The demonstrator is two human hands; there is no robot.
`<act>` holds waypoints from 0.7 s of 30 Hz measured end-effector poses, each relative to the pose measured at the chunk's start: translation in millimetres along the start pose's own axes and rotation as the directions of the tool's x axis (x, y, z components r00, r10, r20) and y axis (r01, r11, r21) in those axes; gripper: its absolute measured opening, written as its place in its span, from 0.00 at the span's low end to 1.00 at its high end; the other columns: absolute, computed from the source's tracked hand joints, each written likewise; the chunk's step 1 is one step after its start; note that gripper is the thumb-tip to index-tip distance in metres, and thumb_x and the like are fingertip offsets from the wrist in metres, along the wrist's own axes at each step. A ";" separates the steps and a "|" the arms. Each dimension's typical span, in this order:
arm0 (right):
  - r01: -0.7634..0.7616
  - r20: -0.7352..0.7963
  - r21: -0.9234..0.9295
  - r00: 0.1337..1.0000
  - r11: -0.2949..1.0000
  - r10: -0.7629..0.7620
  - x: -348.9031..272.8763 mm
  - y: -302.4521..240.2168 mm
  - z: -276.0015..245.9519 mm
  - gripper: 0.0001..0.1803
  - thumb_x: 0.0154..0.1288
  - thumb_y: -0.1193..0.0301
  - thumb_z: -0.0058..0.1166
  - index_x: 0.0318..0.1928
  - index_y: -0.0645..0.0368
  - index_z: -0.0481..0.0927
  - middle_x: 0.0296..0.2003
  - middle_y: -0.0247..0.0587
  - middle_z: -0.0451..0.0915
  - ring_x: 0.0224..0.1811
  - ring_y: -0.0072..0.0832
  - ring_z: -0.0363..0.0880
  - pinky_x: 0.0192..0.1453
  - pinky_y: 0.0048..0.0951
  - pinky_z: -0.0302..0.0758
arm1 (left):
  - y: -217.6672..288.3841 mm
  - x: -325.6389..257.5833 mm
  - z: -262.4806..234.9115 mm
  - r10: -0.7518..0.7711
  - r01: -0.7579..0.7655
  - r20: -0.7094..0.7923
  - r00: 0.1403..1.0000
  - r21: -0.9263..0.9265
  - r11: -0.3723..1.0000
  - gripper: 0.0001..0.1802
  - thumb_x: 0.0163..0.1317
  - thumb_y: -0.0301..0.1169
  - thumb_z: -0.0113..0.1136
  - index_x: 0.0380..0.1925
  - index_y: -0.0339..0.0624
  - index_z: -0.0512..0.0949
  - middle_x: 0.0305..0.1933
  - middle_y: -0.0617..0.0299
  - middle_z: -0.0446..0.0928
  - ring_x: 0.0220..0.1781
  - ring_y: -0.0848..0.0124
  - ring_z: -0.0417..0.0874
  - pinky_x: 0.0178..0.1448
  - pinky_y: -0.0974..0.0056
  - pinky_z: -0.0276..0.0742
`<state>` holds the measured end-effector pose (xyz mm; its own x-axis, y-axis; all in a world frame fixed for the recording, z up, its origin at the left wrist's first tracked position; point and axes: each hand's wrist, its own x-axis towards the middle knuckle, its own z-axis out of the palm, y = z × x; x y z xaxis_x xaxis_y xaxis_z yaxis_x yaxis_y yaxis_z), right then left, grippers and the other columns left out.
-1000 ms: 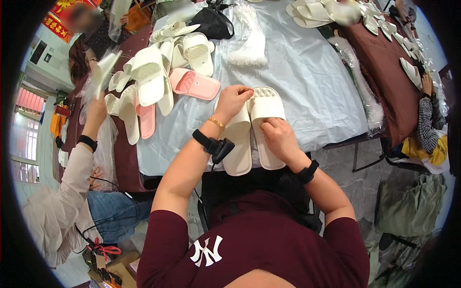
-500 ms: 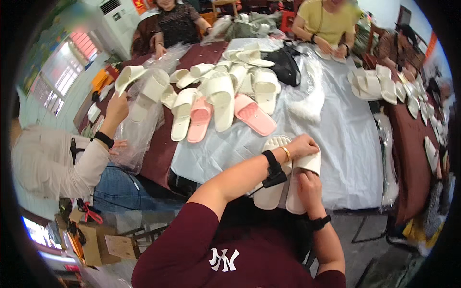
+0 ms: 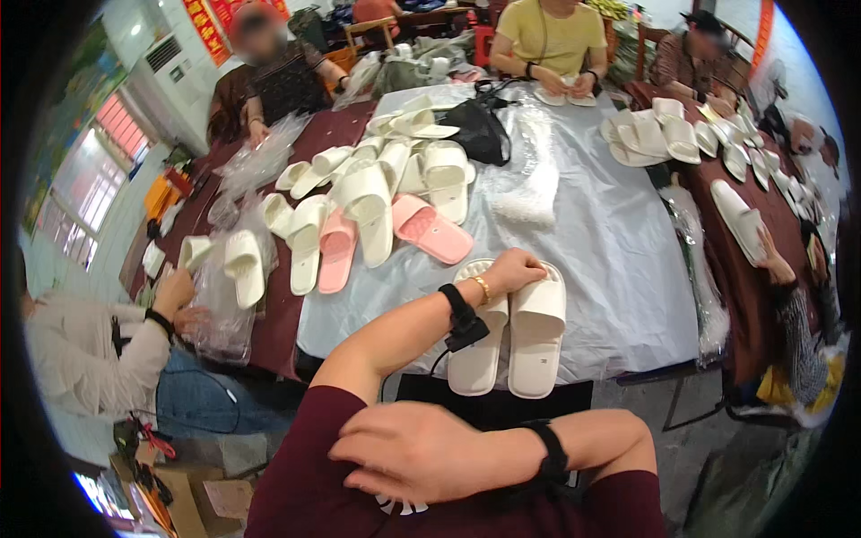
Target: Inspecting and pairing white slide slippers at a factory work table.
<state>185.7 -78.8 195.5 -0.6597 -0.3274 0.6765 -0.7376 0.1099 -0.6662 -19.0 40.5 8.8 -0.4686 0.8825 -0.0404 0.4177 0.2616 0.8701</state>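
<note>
Two white slippers (image 3: 536,345) lie side by side at the near edge of the table, toes pointing away from me. My left hand (image 3: 513,271) is over their toe ends with its fingers closed against the right one; whatever they may pinch is hidden. The left forearm crosses above the left slipper. My right hand (image 3: 408,451) is drawn back in front of my chest, slightly blurred, its fingers apart beside my left sleeve and nothing visible in it. Ahead to the left sits a pile of white slippers (image 3: 363,193), with a pink slipper (image 3: 433,229) at its right side.
A silvery sheet (image 3: 596,269) covers the table. On it lie a black bag (image 3: 478,128) and a furry white bundle (image 3: 527,204). At my left a person (image 3: 85,323) handles a slipper and clear plastic (image 3: 218,309). More white slippers (image 3: 664,134) lie at the right; other people sit around.
My right hand has left the right slipper and come back to my chest. My left hand stays at the toe ends. The view has turned rightward; the person at left has lowered a slipper.
</note>
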 end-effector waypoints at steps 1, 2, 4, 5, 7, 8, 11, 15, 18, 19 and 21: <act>0.001 0.052 0.012 0.999 1.000 -0.002 5.9 -4.6 9.6 0.16 0.54 0.68 0.61 0.42 0.61 0.75 0.39 0.43 0.74 0.39 0.39 0.76 0.39 0.35 0.76 | -1.3 -2.0 -0.3 -0.012 0.012 -0.014 1.000 -0.007 1.000 0.15 0.51 0.40 0.63 0.32 0.40 0.84 0.31 0.53 0.83 0.30 0.65 0.83 0.38 0.64 0.76; 0.001 0.105 0.022 0.995 1.000 -0.004 10.5 -8.5 18.2 0.16 0.55 0.68 0.60 0.41 0.61 0.73 0.38 0.43 0.72 0.39 0.39 0.75 0.40 0.35 0.75 | -1.3 -3.0 -0.4 -0.002 0.002 0.005 1.000 -0.002 1.000 0.15 0.51 0.40 0.63 0.32 0.40 0.84 0.31 0.53 0.83 0.30 0.65 0.83 0.38 0.64 0.76; -0.039 0.133 0.005 0.990 0.999 0.038 16.0 -12.9 30.8 0.14 0.55 0.68 0.58 0.39 0.62 0.71 0.35 0.43 0.69 0.38 0.39 0.73 0.39 0.37 0.73 | -3.9 -5.1 0.3 -0.052 0.053 0.013 0.999 -0.089 0.995 0.15 0.52 0.40 0.63 0.33 0.40 0.84 0.30 0.55 0.83 0.30 0.68 0.82 0.38 0.65 0.76; -0.032 0.139 0.010 0.990 0.999 0.030 18.4 -14.3 33.2 0.14 0.55 0.68 0.58 0.38 0.61 0.71 0.35 0.43 0.68 0.37 0.39 0.73 0.39 0.37 0.73 | -5.9 -5.2 2.1 -0.050 0.049 -0.006 0.999 -0.108 0.993 0.15 0.52 0.39 0.63 0.33 0.39 0.84 0.28 0.56 0.83 0.29 0.70 0.81 0.37 0.66 0.75; -0.007 0.132 0.031 0.991 0.999 0.003 22.3 -19.4 33.6 0.11 0.59 0.68 0.55 0.34 0.63 0.71 0.33 0.47 0.71 0.36 0.40 0.74 0.39 0.36 0.73 | -7.7 -6.1 2.1 -0.065 0.065 0.006 0.998 -0.135 0.989 0.15 0.52 0.39 0.63 0.33 0.39 0.84 0.28 0.56 0.83 0.29 0.71 0.81 0.37 0.66 0.75; -0.014 0.123 0.023 0.992 1.000 0.011 24.4 -23.5 32.5 0.11 0.59 0.68 0.55 0.34 0.63 0.71 0.33 0.47 0.71 0.36 0.40 0.74 0.39 0.36 0.73 | -7.3 -7.8 2.3 -0.090 0.089 0.006 0.996 -0.165 0.982 0.16 0.52 0.39 0.63 0.33 0.38 0.84 0.29 0.56 0.83 0.29 0.71 0.81 0.37 0.66 0.75; -0.004 0.041 0.124 0.999 0.992 -0.001 30.0 -31.5 28.9 0.11 0.50 0.64 0.59 0.30 0.58 0.78 0.28 0.45 0.74 0.34 0.43 0.77 0.37 0.38 0.75 | -4.6 -5.6 4.6 -0.089 0.090 0.009 0.996 -0.142 0.986 0.16 0.52 0.39 0.63 0.33 0.38 0.84 0.30 0.54 0.83 0.30 0.70 0.81 0.38 0.66 0.76; 0.003 0.087 0.060 0.996 0.998 -0.008 38.3 -37.2 33.3 0.09 0.53 0.66 0.55 0.28 0.60 0.77 0.27 0.47 0.75 0.32 0.44 0.78 0.37 0.39 0.75 | -7.8 -6.8 3.9 -0.084 0.085 0.014 0.996 -0.138 0.987 0.16 0.53 0.38 0.62 0.35 0.37 0.84 0.30 0.55 0.83 0.30 0.70 0.82 0.38 0.66 0.76; -0.069 0.094 0.119 0.994 0.990 0.057 42.5 -44.6 38.9 0.09 0.55 0.68 0.51 0.27 0.62 0.77 0.27 0.49 0.76 0.31 0.47 0.78 0.36 0.41 0.75 | -7.9 -9.4 2.9 -0.100 0.102 0.020 0.995 -0.194 0.976 0.16 0.54 0.37 0.62 0.36 0.36 0.84 0.31 0.57 0.84 0.31 0.71 0.82 0.38 0.67 0.77; -0.091 0.088 0.196 0.993 0.976 0.075 44.1 -47.4 39.3 0.09 0.56 0.68 0.50 0.27 0.62 0.77 0.27 0.51 0.77 0.32 0.48 0.78 0.36 0.41 0.75 | -5.7 -11.3 1.9 -0.121 0.123 0.021 0.992 -0.193 0.974 0.16 0.54 0.37 0.62 0.36 0.36 0.83 0.31 0.56 0.84 0.30 0.72 0.82 0.38 0.67 0.77; -0.112 0.085 0.280 0.992 0.953 0.091 45.7 -54.2 41.0 0.10 0.56 0.69 0.50 0.27 0.63 0.77 0.28 0.52 0.77 0.33 0.49 0.78 0.36 0.42 0.75 | -3.6 -13.4 1.6 -0.138 0.136 0.005 0.990 -0.190 0.972 0.16 0.54 0.37 0.62 0.36 0.35 0.83 0.30 0.55 0.83 0.30 0.72 0.82 0.38 0.68 0.77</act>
<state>201.4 -138.2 249.7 -0.7096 -0.3949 0.5835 -0.5892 -0.1215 -0.7988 -12.9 28.3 5.4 -0.5178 0.8399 -0.1625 0.1947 0.3007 0.9336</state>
